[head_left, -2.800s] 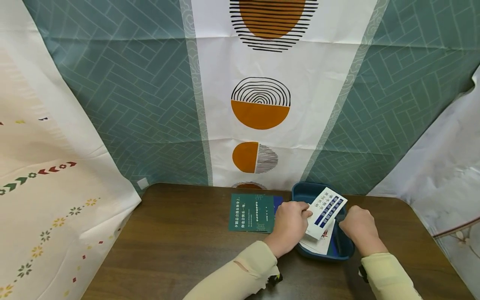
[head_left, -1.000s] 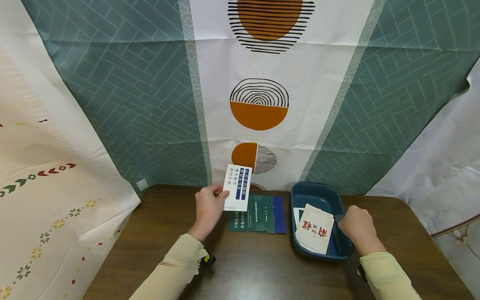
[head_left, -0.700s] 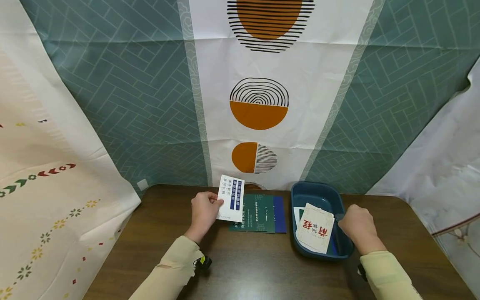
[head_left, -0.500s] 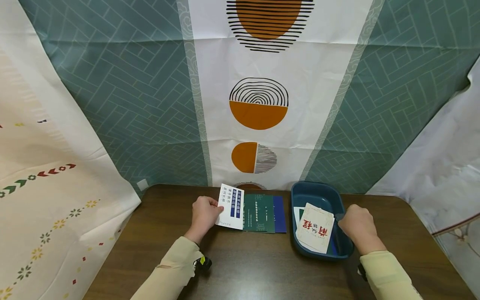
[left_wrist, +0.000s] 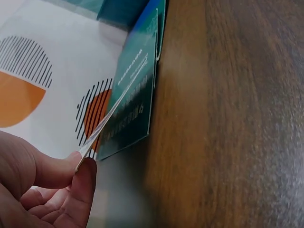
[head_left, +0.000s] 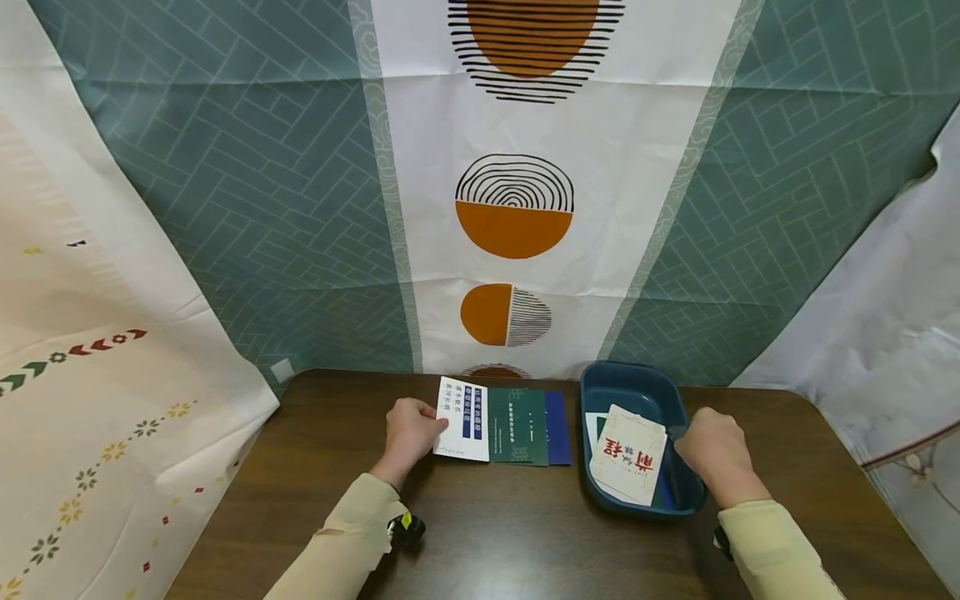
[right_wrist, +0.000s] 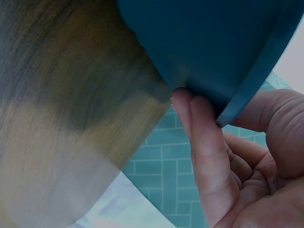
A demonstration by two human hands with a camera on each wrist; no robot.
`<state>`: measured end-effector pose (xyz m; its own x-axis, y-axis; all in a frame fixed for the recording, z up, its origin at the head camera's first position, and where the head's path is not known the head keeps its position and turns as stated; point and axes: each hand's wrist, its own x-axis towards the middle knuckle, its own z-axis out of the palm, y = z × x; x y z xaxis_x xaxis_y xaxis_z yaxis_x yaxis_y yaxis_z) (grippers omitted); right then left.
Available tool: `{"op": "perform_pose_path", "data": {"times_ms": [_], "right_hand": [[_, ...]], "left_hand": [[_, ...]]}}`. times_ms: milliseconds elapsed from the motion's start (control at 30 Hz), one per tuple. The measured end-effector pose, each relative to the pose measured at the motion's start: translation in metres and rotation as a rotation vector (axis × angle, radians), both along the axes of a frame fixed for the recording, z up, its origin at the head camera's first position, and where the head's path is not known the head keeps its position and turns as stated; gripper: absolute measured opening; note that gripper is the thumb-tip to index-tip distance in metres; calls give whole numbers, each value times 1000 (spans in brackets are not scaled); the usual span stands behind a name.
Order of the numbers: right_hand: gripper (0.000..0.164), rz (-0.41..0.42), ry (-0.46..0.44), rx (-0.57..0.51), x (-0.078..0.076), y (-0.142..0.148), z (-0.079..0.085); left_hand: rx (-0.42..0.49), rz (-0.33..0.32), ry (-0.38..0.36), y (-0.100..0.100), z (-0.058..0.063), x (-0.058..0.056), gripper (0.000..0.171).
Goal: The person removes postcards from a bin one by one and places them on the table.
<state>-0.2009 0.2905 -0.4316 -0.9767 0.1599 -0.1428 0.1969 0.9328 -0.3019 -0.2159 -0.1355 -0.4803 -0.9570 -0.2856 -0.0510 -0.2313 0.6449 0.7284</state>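
Note:
My left hand [head_left: 408, 433] pinches the left edge of a white postcard [head_left: 461, 421] printed with blue bars and dark characters. In the left wrist view the postcard [left_wrist: 107, 118] appears nearly edge-on, tilted over a green card [left_wrist: 137, 95], between thumb and finger. The green card's left part is hidden under it in the head view; a blue card [head_left: 557, 429] shows at the right end of the row. My right hand [head_left: 712, 450] grips the right rim of a dark blue plastic bin [head_left: 630, 379], thumb inside and fingers outside in the right wrist view.
Inside the bin lies a cream card [head_left: 628, 454] with red characters, over other white, green and blue cards. The brown wooden table [head_left: 480, 533] ends at a patterned cloth [head_left: 300, 208] hanging behind it. Pale cloths hang at both sides.
My left hand has carried the white postcard out of the bin to the left, then lowered it over the left part of the green card. My right hand has stayed on the bin's rim.

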Motion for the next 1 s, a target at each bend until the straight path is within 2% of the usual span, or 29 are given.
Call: {"op": "perform_pose_path", "data": {"times_ms": [233,600,1000], "right_hand": [[21,-4,2,4,-1,0,0],[19,0,-13,-5,-1,0,0],[20,-6,-14,3,1,-2,1]], "left_hand": [[-15,1,-8,-2,-7,-2,18],[-99,19,-12,1,-12,1,19],[-155,12,10,0,-19,-1,23]]}}
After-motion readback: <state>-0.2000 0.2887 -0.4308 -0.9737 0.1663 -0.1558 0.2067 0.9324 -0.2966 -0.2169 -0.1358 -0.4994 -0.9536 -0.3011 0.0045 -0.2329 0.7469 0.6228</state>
